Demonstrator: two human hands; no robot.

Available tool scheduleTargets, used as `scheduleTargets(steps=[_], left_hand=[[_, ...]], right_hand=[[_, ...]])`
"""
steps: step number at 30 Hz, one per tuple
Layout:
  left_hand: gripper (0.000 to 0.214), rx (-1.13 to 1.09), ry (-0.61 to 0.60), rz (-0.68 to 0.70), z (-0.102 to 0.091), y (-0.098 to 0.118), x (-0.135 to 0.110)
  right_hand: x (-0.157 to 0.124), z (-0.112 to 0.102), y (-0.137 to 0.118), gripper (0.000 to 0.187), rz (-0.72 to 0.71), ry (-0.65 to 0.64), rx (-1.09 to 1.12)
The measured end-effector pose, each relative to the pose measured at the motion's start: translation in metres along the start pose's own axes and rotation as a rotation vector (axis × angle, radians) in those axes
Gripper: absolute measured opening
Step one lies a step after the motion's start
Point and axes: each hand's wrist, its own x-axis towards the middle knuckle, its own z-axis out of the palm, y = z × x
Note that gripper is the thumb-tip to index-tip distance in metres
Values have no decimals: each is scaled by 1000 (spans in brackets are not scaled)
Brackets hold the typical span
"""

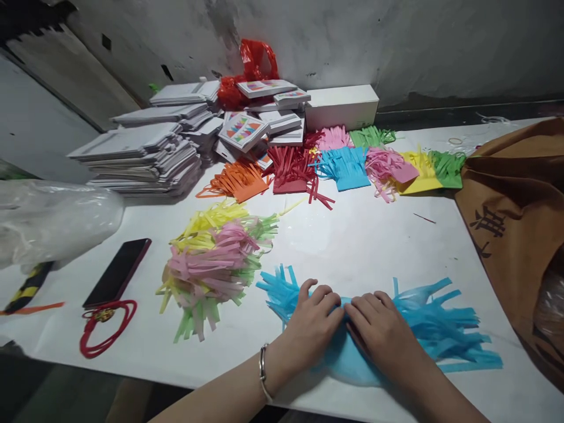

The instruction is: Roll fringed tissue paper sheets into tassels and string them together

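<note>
A sheet of blue tissue paper (352, 358), cut into fringe at both ends, lies across the front of the white table. With curled fingers, my left hand (315, 320) grips its uncut middle; a silver bangle circles that wrist. Close beside it, my right hand (381, 329) is closed on the same middle part, fingertips nearly meeting the left ones. The paper under both palms is partly hidden. To the left rests a loose pile of fringed tissue paper (211, 258) in yellow, pink and green.
Folded fringed bundles, among them an orange one (238, 181) and a dark red one (291, 170), line the back. Behind them are stacked white packs (145, 155) and a white box (341, 106). A phone (118, 273) with red cord lies left; a brown bag (511, 205) stands right.
</note>
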Motion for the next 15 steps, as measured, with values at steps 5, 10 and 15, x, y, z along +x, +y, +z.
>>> scheduleTargets(steps=[5, 10, 15], left_hand=[[13, -30, -16, 13, 2, -5, -5], [7, -84, -56, -59, -2, -5, -14], [12, -8, -42, -235, -3, 4, -7]], right_hand=[[-15, -4, -1, 34, -60, -10, -34], [-45, -17, 11, 35, 14, 28, 50], [-47, -9, 12, 21, 269, 18, -23]])
